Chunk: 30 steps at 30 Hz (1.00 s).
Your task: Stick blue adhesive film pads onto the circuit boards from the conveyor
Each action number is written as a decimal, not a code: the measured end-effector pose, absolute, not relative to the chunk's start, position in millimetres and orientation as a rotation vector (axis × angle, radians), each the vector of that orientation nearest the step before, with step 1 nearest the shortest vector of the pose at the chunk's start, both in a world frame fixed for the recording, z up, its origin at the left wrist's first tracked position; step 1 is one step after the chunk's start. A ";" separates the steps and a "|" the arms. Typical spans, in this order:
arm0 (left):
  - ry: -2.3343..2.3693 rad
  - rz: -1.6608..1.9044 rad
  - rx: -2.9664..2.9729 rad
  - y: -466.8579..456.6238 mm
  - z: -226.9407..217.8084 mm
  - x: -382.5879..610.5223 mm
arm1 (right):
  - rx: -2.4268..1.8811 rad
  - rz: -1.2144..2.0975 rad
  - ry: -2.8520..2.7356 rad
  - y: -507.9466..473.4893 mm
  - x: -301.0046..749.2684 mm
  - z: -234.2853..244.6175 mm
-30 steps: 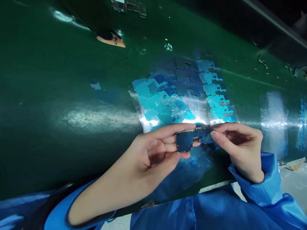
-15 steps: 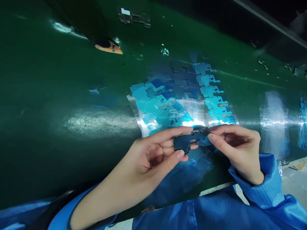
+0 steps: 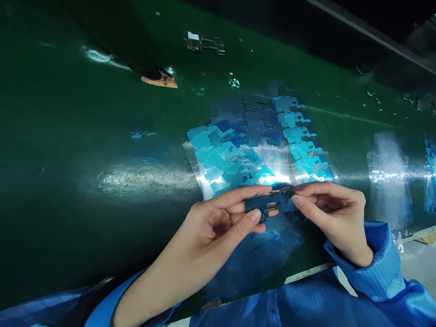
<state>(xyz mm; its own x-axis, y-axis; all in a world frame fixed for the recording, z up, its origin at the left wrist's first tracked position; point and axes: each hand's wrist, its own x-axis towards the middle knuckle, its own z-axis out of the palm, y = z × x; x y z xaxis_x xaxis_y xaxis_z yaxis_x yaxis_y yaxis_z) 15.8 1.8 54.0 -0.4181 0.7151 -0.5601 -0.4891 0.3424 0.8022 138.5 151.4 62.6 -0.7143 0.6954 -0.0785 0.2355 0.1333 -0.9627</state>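
Observation:
Both hands hold one small dark blue circuit board (image 3: 269, 203) just above the near part of the green belt (image 3: 85, 136). My left hand (image 3: 221, 222) pinches its left end between thumb and fingers. My right hand (image 3: 327, 213) pinches its right end with thumb and forefinger. The board is tilted, so I see it nearly edge-on. Right behind it lies a clear sheet (image 3: 259, 145) covered with several light blue film pieces.
Another board (image 3: 203, 42) lies far back on the belt. An orange-brown scrap (image 3: 159, 80) sits at the back left. Small metal bits (image 3: 373, 94) lie at the far right. A second clear sheet (image 3: 388, 172) lies to the right. The belt's near edge (image 3: 306, 272) runs under my wrists.
The board has tipped from face-on to nearly edge-on in both hands. The view has shifted a little, so things on the belt sit lower in the picture.

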 end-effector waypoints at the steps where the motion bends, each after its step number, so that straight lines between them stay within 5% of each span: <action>1: 1.496 1.345 0.212 1.7 53.9 15.8 | -0.895 1.611 -2.026 151.1 138.3 62.2; 30: 1.513 1.537 0.096 6.3 51.3 22.6 | -0.687 1.253 -2.191 152.1 145.3 50.2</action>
<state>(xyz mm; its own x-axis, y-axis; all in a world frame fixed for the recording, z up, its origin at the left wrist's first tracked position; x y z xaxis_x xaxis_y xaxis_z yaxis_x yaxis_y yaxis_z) 22.6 6.3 51.3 -0.5515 0.6408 -0.5341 -0.5441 0.2089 0.8126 145.3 152.1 50.2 -0.7362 0.6508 0.1855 0.1699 0.4431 -0.8802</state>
